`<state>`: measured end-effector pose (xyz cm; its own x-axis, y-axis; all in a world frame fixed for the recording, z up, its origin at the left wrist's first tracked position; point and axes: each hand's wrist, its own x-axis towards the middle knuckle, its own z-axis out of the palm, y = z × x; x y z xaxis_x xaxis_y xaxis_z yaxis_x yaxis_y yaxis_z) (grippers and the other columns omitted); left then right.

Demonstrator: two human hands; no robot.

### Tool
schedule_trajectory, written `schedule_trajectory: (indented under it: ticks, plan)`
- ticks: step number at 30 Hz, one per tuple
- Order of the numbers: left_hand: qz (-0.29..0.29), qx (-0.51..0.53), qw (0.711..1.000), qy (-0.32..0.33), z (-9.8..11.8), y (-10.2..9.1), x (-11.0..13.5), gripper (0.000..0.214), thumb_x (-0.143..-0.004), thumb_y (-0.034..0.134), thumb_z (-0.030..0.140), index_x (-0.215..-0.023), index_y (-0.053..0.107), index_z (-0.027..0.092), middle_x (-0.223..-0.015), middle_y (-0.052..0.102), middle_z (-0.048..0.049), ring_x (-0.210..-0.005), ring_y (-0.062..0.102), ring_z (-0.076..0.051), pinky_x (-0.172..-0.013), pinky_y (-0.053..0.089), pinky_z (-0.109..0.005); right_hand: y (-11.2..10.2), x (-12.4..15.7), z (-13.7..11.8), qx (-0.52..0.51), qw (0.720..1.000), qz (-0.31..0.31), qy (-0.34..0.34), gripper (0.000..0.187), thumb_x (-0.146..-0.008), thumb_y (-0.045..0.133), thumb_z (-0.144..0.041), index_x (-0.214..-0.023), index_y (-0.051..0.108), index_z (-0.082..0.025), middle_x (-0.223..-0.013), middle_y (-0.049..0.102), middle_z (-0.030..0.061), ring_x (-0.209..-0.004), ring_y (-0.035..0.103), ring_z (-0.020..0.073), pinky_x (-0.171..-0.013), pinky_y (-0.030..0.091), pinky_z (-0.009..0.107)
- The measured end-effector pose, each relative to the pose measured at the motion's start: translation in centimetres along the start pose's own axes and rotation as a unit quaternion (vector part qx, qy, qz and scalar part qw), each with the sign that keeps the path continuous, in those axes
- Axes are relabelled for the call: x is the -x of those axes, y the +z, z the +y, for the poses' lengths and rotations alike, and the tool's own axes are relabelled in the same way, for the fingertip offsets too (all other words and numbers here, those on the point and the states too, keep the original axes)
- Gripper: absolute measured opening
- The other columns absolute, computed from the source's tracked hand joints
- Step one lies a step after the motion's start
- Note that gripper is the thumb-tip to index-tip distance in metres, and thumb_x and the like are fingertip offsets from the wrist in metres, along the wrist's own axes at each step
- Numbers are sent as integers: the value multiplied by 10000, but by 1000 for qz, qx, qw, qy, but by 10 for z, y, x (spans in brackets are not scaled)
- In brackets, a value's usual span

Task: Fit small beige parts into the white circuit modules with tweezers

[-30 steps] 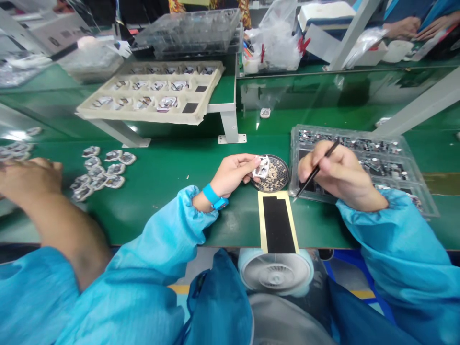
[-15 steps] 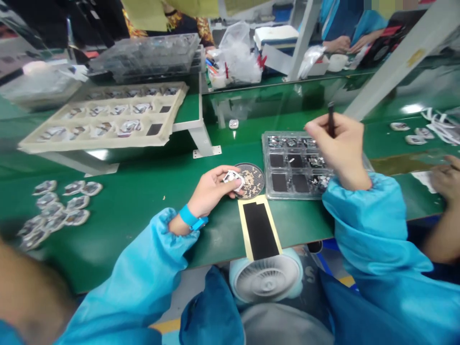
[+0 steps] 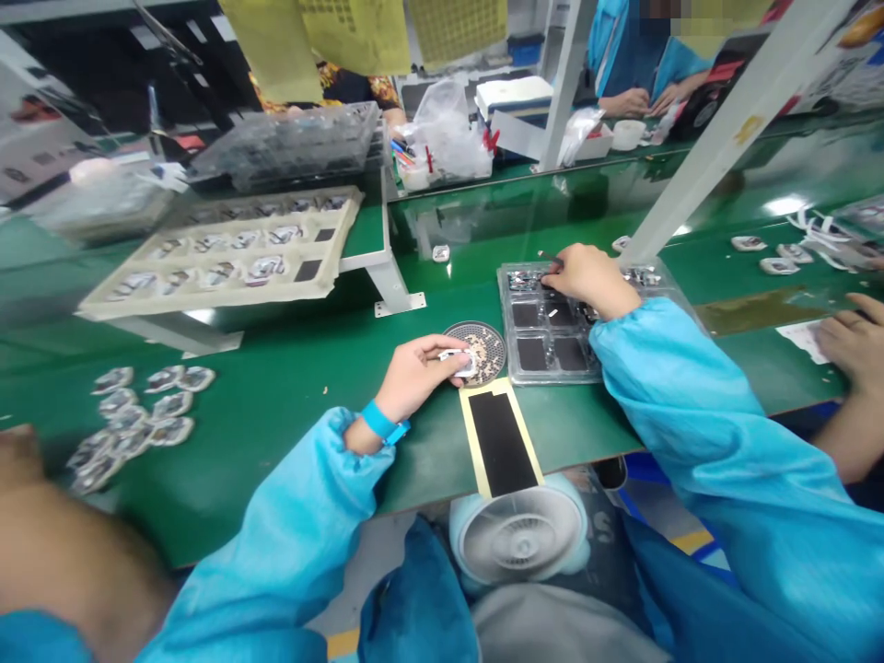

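My left hand [image 3: 416, 376] pinches a small white housing [image 3: 457, 363] between thumb and fingers, over the near-left edge of a round dark dish [image 3: 492, 343] of tiny tan and black pieces. My right hand [image 3: 587, 278] is closed on slim dark tweezers [image 3: 551, 259], above the back row of a clear compartment tray [image 3: 507, 322]. Their tips are too small and partly hidden, so I cannot tell if they grip anything. Small shiny parts fill some compartments; others show dark bottoms. The hand and sleeve cover part of the tray.
A yellow-edged black pad [image 3: 507, 442] lies in front of the dish. Several white housings [image 3: 128, 414] are clustered at left, near another person's blurred arm [image 3: 62, 552]. A beige tray [image 3: 207, 295] rests on a raised stand. Another person's hand [image 3: 856, 345] is at right.
My right hand has come down and left, from raised above the tray to its back row, with the tweezers tilted over. The left hand still holds the housing by the dish. The view has shifted slightly.
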<state>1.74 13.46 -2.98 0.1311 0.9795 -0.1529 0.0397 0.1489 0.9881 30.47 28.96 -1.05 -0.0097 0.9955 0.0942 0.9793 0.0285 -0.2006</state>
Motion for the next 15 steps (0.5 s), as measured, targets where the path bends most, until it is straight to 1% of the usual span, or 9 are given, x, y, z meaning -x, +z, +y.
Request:
schedule_trajectory:
  ticks: [3,5,7,8,9,10,12,14,15]
  plan:
    - [-2,35,999,12,-3,2,0,389,-687,916,370,-944,748,132,-876,774,-68,-650,698,-138,-627,611,-258,1,2,-1,-23,1000,13,0,186,-776,760,-325,-877,745,-169,-917,747,138,-893,701,312,-801,533,388]
    - [-6,56,998,25,-6,3,0,385,-679,919,368,-920,736,130,-876,769,-67,-678,698,-139,-653,625,-268,-3,11,-5,-52,997,50,-15,157,-778,755,-317,-827,722,-172,-842,730,133,-844,689,306,-762,520,391]
    - [-9,69,997,35,-8,3,0,376,-689,914,364,-916,729,129,-864,762,-64,-710,704,-143,-670,629,-270,-12,26,-16,-122,986,97,-53,157,-769,774,-322,-802,702,-186,-789,715,112,-786,670,280,-723,509,381]
    - [-9,72,997,38,-8,4,0,376,-688,915,362,-915,729,127,-859,759,-64,-721,706,-145,-676,630,-272,-17,36,-24,-176,975,111,-79,167,-762,790,-327,-803,695,-196,-781,714,97,-759,661,260,-705,505,371]
    - [-8,76,996,39,-8,4,0,381,-683,918,363,-911,728,124,-856,757,-66,-729,706,-147,-678,630,-274,-22,48,-33,-238,960,106,-105,182,-758,808,-338,-809,693,-205,-779,717,82,-734,654,240,-688,503,358]
    - [-6,80,996,39,-7,4,0,389,-675,923,365,-906,728,121,-855,756,-69,-736,707,-150,-676,629,-275,-26,60,-43,-302,942,81,-125,198,-764,817,-356,-819,695,-210,-773,718,69,-711,651,222,-669,501,344]
    - [2,86,996,33,-4,4,1,405,-658,932,376,-895,727,119,-847,757,-72,-715,700,-148,-644,612,-264,-31,83,-62,-401,902,-18,-161,243,-793,815,-429,-826,715,-210,-750,721,55,-669,645,196,-625,498,323]
    - [16,88,996,13,-2,3,1,413,-659,932,395,-896,729,124,-810,754,-65,-649,683,-135,-560,552,-224,-31,101,-75,-449,868,-98,-189,295,-813,800,-494,-842,747,-206,-750,727,45,-659,643,185,-615,503,315]
    - [25,89,996,3,-1,2,1,417,-665,928,409,-906,733,129,-780,748,-57,-607,669,-126,-505,496,-197,-30,106,-79,-465,853,-129,-200,317,-819,792,-519,-850,760,-205,-766,735,43,-676,652,186,-632,516,317]
